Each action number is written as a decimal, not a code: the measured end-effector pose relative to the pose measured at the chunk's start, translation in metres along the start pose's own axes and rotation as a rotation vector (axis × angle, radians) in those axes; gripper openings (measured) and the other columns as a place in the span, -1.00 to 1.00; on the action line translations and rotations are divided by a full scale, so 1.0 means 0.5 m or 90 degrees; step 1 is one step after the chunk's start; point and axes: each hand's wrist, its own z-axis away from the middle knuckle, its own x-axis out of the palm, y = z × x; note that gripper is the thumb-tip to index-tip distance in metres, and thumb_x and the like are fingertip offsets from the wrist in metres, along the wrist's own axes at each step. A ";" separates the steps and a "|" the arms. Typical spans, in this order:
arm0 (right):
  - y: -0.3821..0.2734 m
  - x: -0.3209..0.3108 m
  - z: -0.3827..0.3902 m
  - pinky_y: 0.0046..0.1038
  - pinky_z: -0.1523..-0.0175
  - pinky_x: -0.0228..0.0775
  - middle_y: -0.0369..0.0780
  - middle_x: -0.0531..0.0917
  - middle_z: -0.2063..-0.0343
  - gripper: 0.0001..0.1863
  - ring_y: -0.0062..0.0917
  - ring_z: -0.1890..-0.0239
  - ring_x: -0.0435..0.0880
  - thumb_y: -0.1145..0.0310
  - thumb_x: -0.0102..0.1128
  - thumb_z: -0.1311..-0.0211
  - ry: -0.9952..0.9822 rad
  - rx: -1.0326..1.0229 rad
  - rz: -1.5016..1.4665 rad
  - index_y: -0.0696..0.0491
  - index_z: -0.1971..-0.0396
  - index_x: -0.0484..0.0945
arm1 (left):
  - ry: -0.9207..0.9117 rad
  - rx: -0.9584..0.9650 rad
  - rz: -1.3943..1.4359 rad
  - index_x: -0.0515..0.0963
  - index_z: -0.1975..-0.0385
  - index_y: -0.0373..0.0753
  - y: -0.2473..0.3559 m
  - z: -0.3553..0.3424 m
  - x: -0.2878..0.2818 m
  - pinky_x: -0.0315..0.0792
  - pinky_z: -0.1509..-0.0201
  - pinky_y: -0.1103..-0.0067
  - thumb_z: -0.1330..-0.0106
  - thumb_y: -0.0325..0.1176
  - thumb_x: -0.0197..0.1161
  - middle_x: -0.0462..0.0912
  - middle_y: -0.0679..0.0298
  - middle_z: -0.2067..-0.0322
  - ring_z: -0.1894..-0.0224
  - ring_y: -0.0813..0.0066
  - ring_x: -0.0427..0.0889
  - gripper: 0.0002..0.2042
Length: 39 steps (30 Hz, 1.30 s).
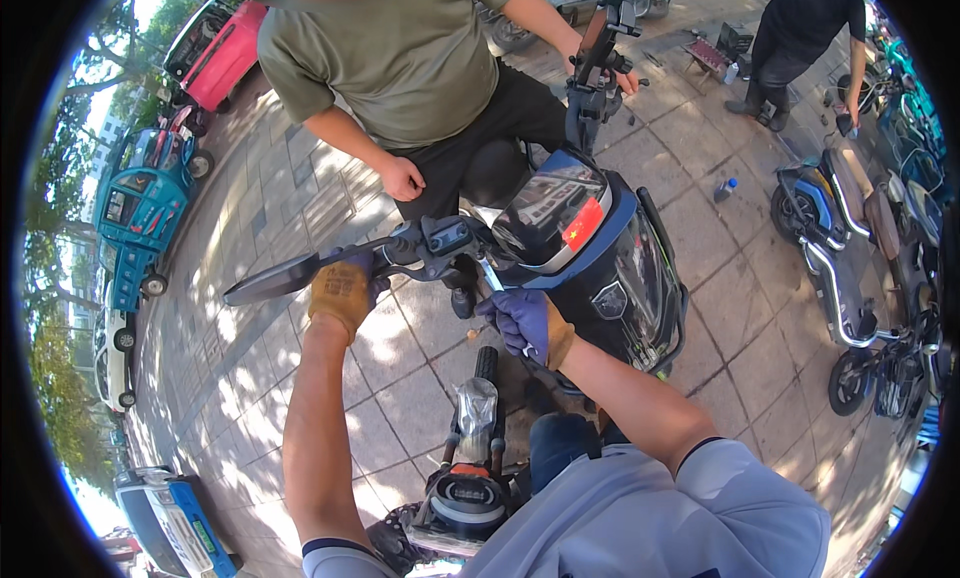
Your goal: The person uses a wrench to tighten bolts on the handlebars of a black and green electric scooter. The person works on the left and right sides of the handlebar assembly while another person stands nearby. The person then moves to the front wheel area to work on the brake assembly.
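In front of me stands a dark scooter (625, 293) with a glossy front panel and a small red flag sticker (583, 225). My left hand (343, 290), in an orange and purple work glove, is closed round the handlebar grip (378, 250) beside the black mirror (272, 280). The glove and bar hide part of its fingers. My right hand (528, 325), gloved alike, is closed in a fist close to the scooter's front panel. A slim silvery tool (491, 276) sticks out above that fist, with a metal end showing below; its exact kind is unclear.
A person in an olive shirt (400, 68) stands across the scooter, one hand by its far handlebar. Another scooter's front wheel (487, 364) is below my hands. Parked scooters (850, 248) line the right, near a blue-capped bottle (725, 190) and a person in black (805, 38).
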 end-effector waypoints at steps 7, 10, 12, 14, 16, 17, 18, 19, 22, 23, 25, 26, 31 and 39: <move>0.113 0.085 -0.061 -0.57 0.60 0.06 -0.45 0.29 0.71 -0.68 -0.75 0.72 0.19 0.22 0.01 -0.58 0.106 -0.185 -0.105 0.11 0.13 0.68 | 0.003 -0.003 -0.011 0.59 0.08 -0.20 0.011 -0.006 -0.010 0.53 -0.03 0.19 -0.31 -0.13 0.36 0.73 0.02 0.12 0.02 -0.02 0.69 -0.67; 0.132 0.117 -0.080 -0.58 0.59 0.15 -0.42 0.36 0.68 -0.69 -0.73 0.69 0.27 0.23 0.01 -0.58 0.164 -0.207 -0.103 0.09 0.12 0.69 | 0.016 0.001 -0.025 0.59 0.08 -0.20 0.003 -0.004 0.000 0.53 -0.03 0.20 -0.33 -0.11 0.34 0.73 0.02 0.12 0.01 -0.02 0.69 -0.68; 0.124 0.105 -0.073 -0.57 0.59 0.18 -0.41 0.38 0.68 -0.69 -0.72 0.69 0.29 0.23 0.02 -0.58 0.145 -0.179 -0.065 0.10 0.10 0.70 | -0.002 -0.008 -0.031 0.59 0.07 -0.19 -0.003 -0.007 0.009 0.53 -0.04 0.20 -0.33 -0.10 0.33 0.73 0.02 0.12 0.00 0.00 0.69 -0.67; 0.085 0.053 -0.041 -0.56 0.60 0.19 -0.40 0.39 0.68 -0.68 -0.70 0.70 0.30 0.22 0.03 -0.58 0.103 -0.117 0.011 0.11 0.08 0.70 | -0.015 -0.015 -0.033 0.59 0.05 -0.19 -0.006 -0.005 0.015 0.52 -0.05 0.20 -0.34 -0.10 0.33 0.73 0.02 0.13 0.00 0.00 0.69 -0.66; 0.075 0.021 -0.035 -0.54 0.60 0.20 -0.39 0.40 0.68 -0.67 -0.69 0.69 0.31 0.21 0.03 -0.58 0.074 -0.068 0.037 0.12 0.07 0.70 | -0.018 -0.014 -0.041 0.58 0.04 -0.19 -0.002 -0.007 0.007 0.52 -0.06 0.20 -0.34 -0.10 0.33 0.73 0.03 0.13 -0.01 0.01 0.69 -0.65; 0.071 0.011 -0.032 -0.54 0.60 0.20 -0.39 0.40 0.68 -0.66 -0.69 0.69 0.31 0.21 0.03 -0.59 0.060 -0.044 0.049 0.13 0.06 0.70 | -0.016 -0.014 -0.045 0.58 0.04 -0.19 0.000 -0.006 0.004 0.52 -0.05 0.20 -0.34 -0.09 0.33 0.73 0.03 0.13 0.00 0.00 0.69 -0.65; 0.074 0.003 -0.022 -0.55 0.60 0.19 -0.37 0.44 0.65 -0.63 -0.68 0.68 0.32 0.20 -0.01 -0.60 0.055 -0.035 0.085 0.16 0.07 0.70 | -0.015 -0.014 -0.050 0.57 0.03 -0.19 0.003 -0.004 0.001 0.52 -0.05 0.20 -0.33 -0.09 0.34 0.73 0.04 0.13 0.00 0.00 0.69 -0.65; 0.069 -0.007 -0.020 -0.55 0.60 0.18 -0.36 0.45 0.63 -0.62 -0.68 0.68 0.32 0.20 -0.02 -0.60 0.025 -0.029 0.055 0.16 0.07 0.70 | -0.015 -0.014 -0.054 0.57 0.03 -0.19 0.004 -0.001 0.002 0.52 -0.04 0.20 -0.33 -0.08 0.34 0.73 0.04 0.14 0.01 0.00 0.69 -0.64; 0.029 -0.040 -0.023 -0.60 0.59 0.13 -0.34 0.47 0.60 -0.62 -0.69 0.67 0.31 0.24 -0.04 -0.58 -0.050 -0.013 -0.003 0.19 0.06 0.69 | 0.000 -0.011 -0.037 0.57 0.04 -0.18 0.002 -0.004 0.007 0.52 -0.02 0.19 -0.33 -0.08 0.35 0.73 0.04 0.15 0.03 -0.02 0.69 -0.64; 0.008 -0.046 -0.020 -0.61 0.59 0.12 -0.35 0.46 0.60 -0.63 -0.70 0.67 0.31 0.25 -0.03 -0.57 -0.080 0.011 0.005 0.20 0.06 0.69 | -0.004 -0.012 -0.034 0.57 0.05 -0.18 0.003 -0.004 0.010 0.52 -0.01 0.19 -0.32 -0.08 0.35 0.73 0.04 0.16 0.03 -0.02 0.69 -0.64; -0.033 -0.062 -0.012 -0.63 0.59 0.09 -0.36 0.44 0.62 -0.65 -0.72 0.67 0.31 0.28 -0.01 -0.55 -0.142 0.057 0.022 0.22 0.05 0.68 | -0.009 -0.014 -0.030 0.56 0.05 -0.19 0.003 -0.003 0.009 0.52 -0.01 0.18 -0.32 -0.08 0.36 0.73 0.04 0.16 0.05 -0.04 0.69 -0.64; -0.050 -0.074 -0.013 -0.64 0.60 0.05 -0.40 0.41 0.64 -0.65 -0.75 0.69 0.29 0.29 0.01 -0.54 -0.179 0.051 0.078 0.23 0.05 0.68 | -0.009 -0.014 -0.034 0.56 0.05 -0.19 0.004 -0.005 0.004 0.52 0.00 0.18 -0.31 -0.10 0.36 0.73 0.03 0.16 0.05 -0.04 0.69 -0.64; -0.099 -0.094 -0.002 -0.64 0.61 0.02 -0.43 0.37 0.67 -0.65 -0.75 0.73 0.26 0.25 0.03 -0.55 -0.255 0.100 0.087 0.21 0.05 0.68 | -0.081 -0.021 -0.081 0.50 -0.22 -0.20 -0.002 -0.008 0.007 0.51 -0.05 0.21 -0.41 0.06 0.23 0.71 0.00 0.09 0.00 0.01 0.69 -0.46; -0.055 -0.091 -0.026 -0.60 0.59 0.02 -0.40 0.31 0.69 -0.64 -0.72 0.71 0.22 0.23 0.01 -0.56 -0.230 0.030 0.050 0.19 0.04 0.69 | -0.073 -0.025 -0.070 0.54 -0.18 -0.17 0.009 -0.009 -0.014 0.51 -0.06 0.22 -0.39 0.00 0.27 0.73 0.03 0.09 0.00 0.02 0.70 -0.51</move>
